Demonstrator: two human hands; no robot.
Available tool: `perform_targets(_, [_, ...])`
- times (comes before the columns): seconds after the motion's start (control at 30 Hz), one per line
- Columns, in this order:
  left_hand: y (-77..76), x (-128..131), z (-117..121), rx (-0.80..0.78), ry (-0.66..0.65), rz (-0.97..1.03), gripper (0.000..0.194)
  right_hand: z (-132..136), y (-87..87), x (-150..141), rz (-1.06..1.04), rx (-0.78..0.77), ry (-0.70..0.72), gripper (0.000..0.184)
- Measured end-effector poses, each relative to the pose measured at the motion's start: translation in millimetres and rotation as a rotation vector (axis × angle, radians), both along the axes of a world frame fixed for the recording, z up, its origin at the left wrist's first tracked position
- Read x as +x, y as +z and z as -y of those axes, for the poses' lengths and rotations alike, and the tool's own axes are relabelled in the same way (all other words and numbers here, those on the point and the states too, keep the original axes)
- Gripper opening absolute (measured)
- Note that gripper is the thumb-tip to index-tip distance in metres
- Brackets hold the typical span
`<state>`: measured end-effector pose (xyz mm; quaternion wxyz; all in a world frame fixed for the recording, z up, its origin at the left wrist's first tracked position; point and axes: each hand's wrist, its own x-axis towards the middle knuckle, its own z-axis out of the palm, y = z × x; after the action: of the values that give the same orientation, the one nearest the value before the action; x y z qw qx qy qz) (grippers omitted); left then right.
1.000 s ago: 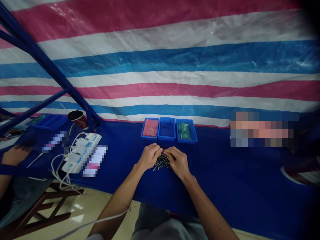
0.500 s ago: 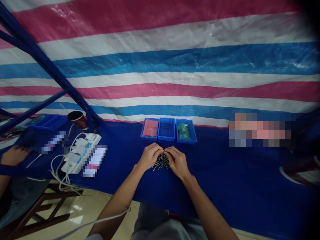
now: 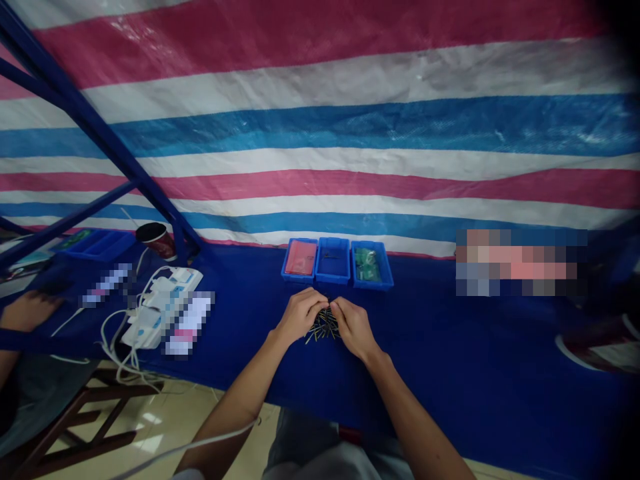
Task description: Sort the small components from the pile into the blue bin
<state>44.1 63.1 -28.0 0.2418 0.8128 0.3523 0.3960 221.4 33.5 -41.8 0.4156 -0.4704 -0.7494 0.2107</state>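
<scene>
A loose pile of thin dark pins with pale tips lies on the blue table cover. My left hand and my right hand curve over it from either side, fingertips touching the pins. Whether either hand holds any pins is hidden by the fingers. Just beyond my hands stand three blue plastic bins in a row: one with a red-pink item, one with small dark parts, and one with green circuit boards.
A white power strip with tangled white cables lies to the left, near a co-worker's hand, a blue tray and a paper cup. A blue metal frame crosses the upper left, before a striped tarpaulin.
My fingertips have parted slightly over the pile, showing more of the pins. The whole view has tilted a little, so the bins sit slightly lower in the picture.
</scene>
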Motion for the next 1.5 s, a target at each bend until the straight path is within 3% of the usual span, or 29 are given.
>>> perform_targets(0.23, [0.7, -1, 1, -0.004, 0.008, -0.014, 0.022, -1, -4.7, 2, -0.003, -0.025, -0.019, 0.044])
perform_targets(0.4, [1.5, -3, 1, -0.02, 0.045, -0.026, 0.026, 0, -1.0, 2, -0.042, -0.004, -0.025, 0.02])
perform_targets(0.6, [2.1, -3, 1, -0.033, 0.054, -0.026, 0.027, 0, 1.8, 1, -0.069, 0.082, -0.056, 0.014])
perform_targets(1.5, [5.4, -2, 2, -0.027, 0.056, -0.006, 0.025, 1, 7.4, 3, -0.129, 0.064, -0.031, 0.017])
